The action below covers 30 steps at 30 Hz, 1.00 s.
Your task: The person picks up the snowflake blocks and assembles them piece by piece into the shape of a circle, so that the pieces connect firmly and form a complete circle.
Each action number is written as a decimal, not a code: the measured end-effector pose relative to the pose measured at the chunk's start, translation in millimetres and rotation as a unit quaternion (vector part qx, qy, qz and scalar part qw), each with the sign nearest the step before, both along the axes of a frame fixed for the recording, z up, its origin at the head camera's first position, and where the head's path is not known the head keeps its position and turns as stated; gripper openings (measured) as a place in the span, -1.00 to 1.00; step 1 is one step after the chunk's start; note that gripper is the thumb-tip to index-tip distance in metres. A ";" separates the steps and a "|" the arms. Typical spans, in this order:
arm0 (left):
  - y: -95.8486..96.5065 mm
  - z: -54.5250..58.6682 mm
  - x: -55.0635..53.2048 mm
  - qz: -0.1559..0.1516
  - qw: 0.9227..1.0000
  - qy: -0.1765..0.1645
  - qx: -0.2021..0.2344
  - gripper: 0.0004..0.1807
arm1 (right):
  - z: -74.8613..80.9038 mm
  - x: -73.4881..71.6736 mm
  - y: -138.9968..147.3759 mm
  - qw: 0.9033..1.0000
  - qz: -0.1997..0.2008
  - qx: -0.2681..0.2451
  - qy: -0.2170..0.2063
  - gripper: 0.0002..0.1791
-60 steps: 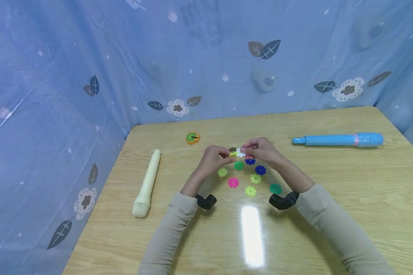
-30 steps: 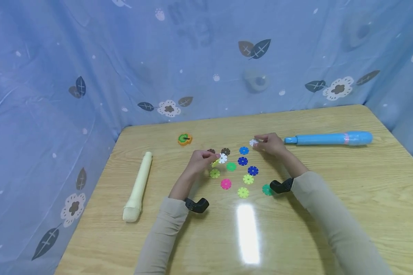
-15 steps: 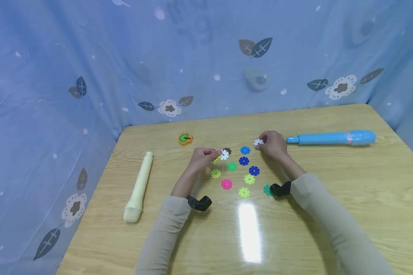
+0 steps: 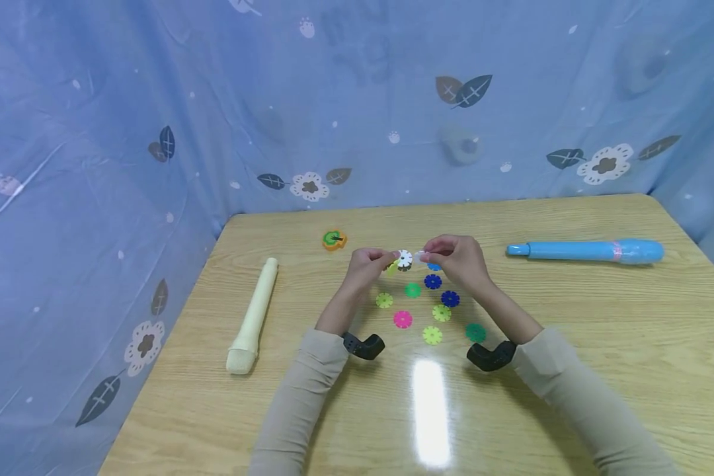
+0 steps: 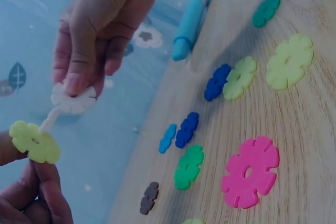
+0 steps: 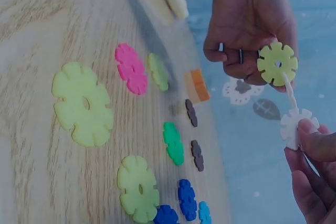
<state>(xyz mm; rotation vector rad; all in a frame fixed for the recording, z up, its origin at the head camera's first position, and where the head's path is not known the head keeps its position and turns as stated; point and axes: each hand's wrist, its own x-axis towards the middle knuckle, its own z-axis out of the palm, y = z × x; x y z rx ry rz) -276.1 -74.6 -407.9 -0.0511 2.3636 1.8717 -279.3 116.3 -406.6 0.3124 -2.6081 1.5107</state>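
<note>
- A blue cloth (image 4: 387, 119) printed with leaves and flowers is hanging behind the desk and at both its ends.
- The wood-grained desk (image 4: 601, 317) is carrying the loose pieces.
- Two beige sleeves (image 4: 300, 396) are reaching in over it.
- A long blue stick (image 4: 589, 250), thicker at one end, is lying at the right; a cream microphone-shaped stick (image 4: 254, 314) is lying at the left.
- The left hand (image 4: 361, 272) is pinching a flat yellow notched disc (image 5: 46, 146) between its fingers, above the desk.
- The right hand (image 4: 461, 261) is facing it, its fingers pinching a flat white notched disc (image 5: 73, 102).
- An orange-edged piece with a green tree (image 4: 334, 240) is lying near the far edge.
- A second white notched disc (image 4: 404, 258) is standing between the hands, meeting the yellow one; how deep their slots are fitting cannot be told.
- Below, more notched discs are lying apart or nearly touching: pink (image 4: 402, 319), dark green, bright green, yellow-green, dark blue, light blue and brown.
</note>
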 end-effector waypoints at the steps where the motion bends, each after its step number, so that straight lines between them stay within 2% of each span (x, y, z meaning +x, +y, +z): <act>1: 0.4 0.0 0.0 0.002 1.000 0.001 0.001 -0.72 | 0.2 0.9 -0.7 1.000 0.001 -0.001 0.005 -0.83; 11: 3.6 2.7 -0.5 0.014 1.000 0.009 0.009 -0.72 | 3.8 5.2 -8.5 0.994 -0.002 0.035 0.106 -0.90; 19: 10.5 0.7 1.6 0.043 0.998 -0.033 0.032 -0.72 | -3.7 5.9 -14.6 0.980 0.013 0.027 0.198 -0.93; 21: 9.6 -1.3 2.1 0.041 0.998 -0.031 0.022 -0.72 | -5.2 4.8 -13.8 0.976 0.024 0.038 0.214 -0.92; 23: 7.3 -2.9 2.2 0.035 0.999 -0.004 -0.008 -0.72 | -5.2 2.9 -12.4 0.973 0.037 0.053 0.220 -0.91; 26: 3.1 -3.5 1.6 0.027 0.995 0.072 -0.067 -0.76 | -5.0 -0.1 -10.2 0.973 0.058 0.066 0.211 -0.93; 28: 0.9 -2.2 0.8 0.018 0.984 0.137 -0.109 -0.77 | -4.5 -1.2 -9.4 0.975 0.074 0.069 0.197 -0.94; 30: -0.1 0.1 0.3 -0.004 0.971 0.191 -0.142 -0.78 | -5.4 -2.2 -9.0 0.977 0.091 0.065 0.183 -0.94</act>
